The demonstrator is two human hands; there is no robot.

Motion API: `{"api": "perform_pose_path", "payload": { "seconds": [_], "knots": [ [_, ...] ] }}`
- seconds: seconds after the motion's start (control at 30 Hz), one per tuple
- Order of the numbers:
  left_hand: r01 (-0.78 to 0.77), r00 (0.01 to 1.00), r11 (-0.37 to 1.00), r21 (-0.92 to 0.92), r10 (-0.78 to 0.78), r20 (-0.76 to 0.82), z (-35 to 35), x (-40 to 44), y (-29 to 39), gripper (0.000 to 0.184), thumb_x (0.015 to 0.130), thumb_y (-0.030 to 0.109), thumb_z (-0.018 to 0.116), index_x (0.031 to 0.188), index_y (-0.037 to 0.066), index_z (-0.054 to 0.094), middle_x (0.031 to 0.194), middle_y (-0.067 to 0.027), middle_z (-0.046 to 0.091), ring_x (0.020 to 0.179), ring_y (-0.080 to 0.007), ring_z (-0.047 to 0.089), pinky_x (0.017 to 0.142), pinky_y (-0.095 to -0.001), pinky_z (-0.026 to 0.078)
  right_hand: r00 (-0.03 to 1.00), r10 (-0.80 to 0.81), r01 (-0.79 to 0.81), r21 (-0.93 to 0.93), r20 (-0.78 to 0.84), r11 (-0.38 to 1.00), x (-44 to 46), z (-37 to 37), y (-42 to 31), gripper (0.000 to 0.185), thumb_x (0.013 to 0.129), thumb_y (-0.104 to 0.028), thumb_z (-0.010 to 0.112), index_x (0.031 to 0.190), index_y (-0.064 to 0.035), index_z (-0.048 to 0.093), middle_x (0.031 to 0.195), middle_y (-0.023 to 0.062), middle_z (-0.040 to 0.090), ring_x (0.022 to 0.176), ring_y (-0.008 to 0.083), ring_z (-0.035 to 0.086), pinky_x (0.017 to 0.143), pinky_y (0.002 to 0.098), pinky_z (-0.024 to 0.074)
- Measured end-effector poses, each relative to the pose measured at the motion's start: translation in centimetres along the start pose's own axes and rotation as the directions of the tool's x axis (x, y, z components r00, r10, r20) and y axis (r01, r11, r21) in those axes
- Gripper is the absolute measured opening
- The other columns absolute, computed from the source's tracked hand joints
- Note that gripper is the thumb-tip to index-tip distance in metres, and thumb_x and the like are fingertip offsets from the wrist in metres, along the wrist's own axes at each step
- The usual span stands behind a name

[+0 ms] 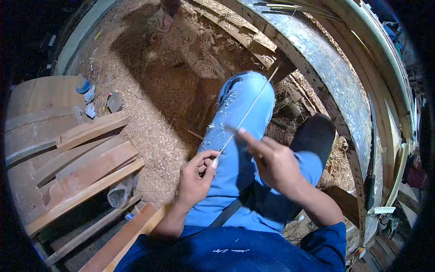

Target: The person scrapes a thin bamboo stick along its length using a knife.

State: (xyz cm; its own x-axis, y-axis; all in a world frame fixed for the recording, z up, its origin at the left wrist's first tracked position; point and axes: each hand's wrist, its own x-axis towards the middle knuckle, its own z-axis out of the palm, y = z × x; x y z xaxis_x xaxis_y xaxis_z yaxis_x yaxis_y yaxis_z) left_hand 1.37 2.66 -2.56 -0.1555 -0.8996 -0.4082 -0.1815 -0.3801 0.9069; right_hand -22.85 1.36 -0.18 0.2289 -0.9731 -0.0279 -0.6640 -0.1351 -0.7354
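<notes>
We look down at a seated person's two bare hands over a blue-jeaned leg (244,95). A thin, pale strip (250,108) crosses above that leg, in the middle of the frame.

The step in hand, as we judge it, is scraping or trimming the strip along its length. The left hand (195,179), just below centre, pinches the strip's lower end between thumb and curled fingers. The right hand (278,165), right of centre, is blurred; its fingers curl, with one reaching to the strip. A dark, smeared shape (231,129) lies by that fingertip, perhaps a blade; we cannot tell whether the fingers are clamped on it.

The next move, we think, calls for a firm left pinch and a light, even stroke by the right hand, clear of the left thumb.

The strip's long axis runs diagonally, steeper than it is wide. From the left hand it points up and rightward, away from the body, past the knee, its far end near the dark post (284,68) at upper right of centre. Whether any of it continues inside the left hand, we cannot tell.
</notes>
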Motion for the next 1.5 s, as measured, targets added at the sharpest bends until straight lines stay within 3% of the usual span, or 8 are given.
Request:
{"api": "perform_pose_path", "payload": {
  "seconds": [0.2,0.67,0.83,1.0,1.1,1.23,1.4,1.5],
  "knots": [
    [0.048,0.999,0.999,-0.002,-0.048,0.000,-0.1,0.1,0.2,0.021,0.105,0.006,0.061,0.124,0.000,0.068,0.076,0.0003,0.063,0.064,-0.0019,0.053,0.056,-0.0203,0.043,0.987,0.146,-0.147,-0.002,-0.059,0.989,0.8,-0.6,0.7,0.062,0.090,0.003,0.070,0.148,-0.0162,0.061,0.083,0.0170,0.065,0.071,0.0298,0.068,0.065,0.0429,0.0548],
    [-0.005,1.000,1.000,0.020,0.006,-0.021,0.2,0.4,0.4,0.020,0.106,0.007,0.060,0.122,-0.001,0.069,0.074,-0.0002,0.063,0.064,-0.0026,0.054,0.055,-0.0212,0.043,0.997,0.012,-0.009,-0.038,0.078,0.999,-0.1,-0.3,1.0,0.083,0.089,0.000,0.064,0.162,-0.0310,0.040,0.091,0.0163,0.064,0.074,0.0417,0.070,0.067,0.0525,0.0608],
    [-0.007,0.999,0.996,0.085,0.010,-0.031,0.2,0.3,0.4,0.020,0.106,0.007,0.059,0.122,-0.001,0.069,0.074,0.0001,0.062,0.063,-0.0027,0.053,0.056,-0.0217,0.043,0.981,-0.021,0.045,-0.122,0.194,0.992,-1.2,0.3,-1.2,0.068,0.089,0.003,0.067,0.152,-0.0215,0.056,0.082,0.0148,0.063,0.065,0.0340,0.065,0.059,0.0450,0.0536],
    [0.000,1.000,0.997,0.071,0.002,-0.027,0.3,0.2,0.5,0.020,0.107,0.008,0.059,0.120,-0.001,0.070,0.071,-0.0002,0.061,0.061,-0.0028,0.052,0.054,-0.0222,0.042,0.990,0.137,-0.134,-0.078,0.035,0.988,0.4,-0.9,0.6,0.086,0.084,0.001,0.064,0.161,-0.0292,0.041,0.090,0.0157,0.064,0.074,0.0409,0.070,0.066,0.0518,0.0604],
    [0.004,0.999,0.997,0.082,-0.001,-0.036,0.3,0.1,0.5,0.020,0.107,0.009,0.059,0.120,0.000,0.070,0.069,0.0000,0.061,0.059,-0.0029,0.052,0.052,-0.0226,0.041,0.965,0.017,0.021,-0.145,0.260,0.989,-1.1,0.0,-1.2,0.083,0.085,0.000,0.064,0.160,-0.0275,0.043,0.090,0.0180,0.064,0.073,0.0400,0.070,0.066,0.0527,0.0594],
    [-0.018,0.999,0.996,0.091,0.021,-0.026,0.3,0.3,0.7,0.020,0.107,0.009,0.059,0.119,0.000,0.071,0.068,0.0004,0.060,0.058,-0.0031,0.052,0.052,-0.0230,0.042,0.989,0.150,-0.148,-0.105,0.011,0.983,0.9,-1.3,0.9,0.083,0.086,-0.002,0.064,0.161,-0.0304,0.042,0.090,0.0172,0.064,0.072,0.0399,0.070,0.064,0.0518,0.0599],
    [-0.029,0.999,0.995,0.097,0.033,-0.041,0.3,0.3,0.5,0.019,0.107,0.010,0.059,0.118,0.000,0.072,0.067,0.0003,0.061,0.058,-0.0034,0.052,0.052,-0.0231,0.042,0.971,-0.009,0.036,-0.108,0.241,0.993,-1.0,0.4,-0.2,0.077,0.087,-0.003,0.065,0.157,-0.0292,0.048,0.088,0.0162,0.064,0.070,0.0393,0.070,0.063,0.0519,0.0589],
    [-0.019,0.999,0.995,0.094,0.023,-0.040,0.3,0.4,0.5,0.020,0.107,0.010,0.059,0.118,0.000,0.072,0.067,0.0004,0.060,0.058,-0.0035,0.052,0.052,-0.0232,0.042,0.991,0.132,-0.133,-0.061,-0.024,0.989,0.6,-0.6,1.6,0.087,0.083,0.000,0.066,0.160,-0.0305,0.042,0.090,0.0166,0.064,0.074,0.0409,0.071,0.065,0.0515,0.0602]
  ]
}}
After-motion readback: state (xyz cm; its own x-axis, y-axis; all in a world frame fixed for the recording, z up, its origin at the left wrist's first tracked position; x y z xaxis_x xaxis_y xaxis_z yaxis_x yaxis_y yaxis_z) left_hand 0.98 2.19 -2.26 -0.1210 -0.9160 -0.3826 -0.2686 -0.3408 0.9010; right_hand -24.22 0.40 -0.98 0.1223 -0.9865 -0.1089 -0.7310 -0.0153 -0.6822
